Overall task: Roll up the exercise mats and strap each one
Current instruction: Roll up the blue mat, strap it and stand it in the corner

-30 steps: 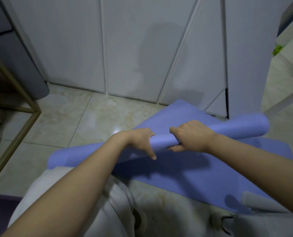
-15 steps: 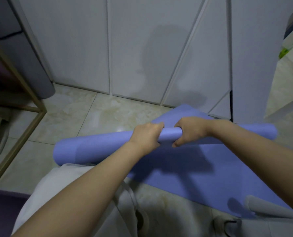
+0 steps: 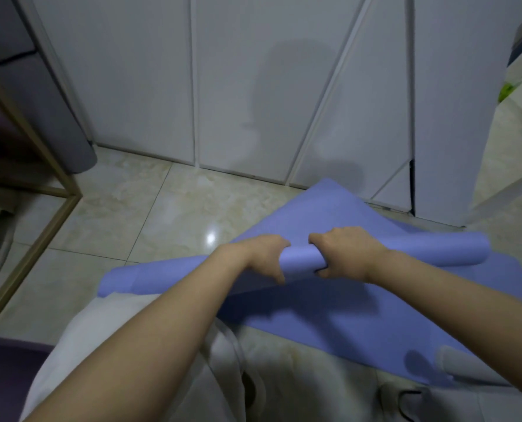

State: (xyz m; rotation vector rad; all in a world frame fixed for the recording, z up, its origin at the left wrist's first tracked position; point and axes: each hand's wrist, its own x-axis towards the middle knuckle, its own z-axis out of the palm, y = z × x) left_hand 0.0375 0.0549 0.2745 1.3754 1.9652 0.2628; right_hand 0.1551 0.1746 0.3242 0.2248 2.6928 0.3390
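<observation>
A lilac-blue exercise mat (image 3: 338,324) lies partly flat on the tiled floor, its far part wound into a long roll (image 3: 436,251) that runs from lower left to upper right. My left hand (image 3: 259,257) grips the roll near its middle, fingers curled over the top and thumb pointing down on the near side. Right beside it, my right hand (image 3: 345,252) grips the same roll. The mat's far corner (image 3: 323,196) reaches towards the white cupboard doors. No strap shows in view.
White cupboard doors (image 3: 253,86) close off the far side. A gold-coloured metal frame (image 3: 49,208) and a grey upright roll (image 3: 67,141) stand at the left. My knees in light trousers (image 3: 131,345) fill the bottom. A grey-white roll (image 3: 472,370) lies at the lower right.
Both hands have shifted their grip on the roll and turned it, with the left thumb now down on the near side. The view has drifted slightly.
</observation>
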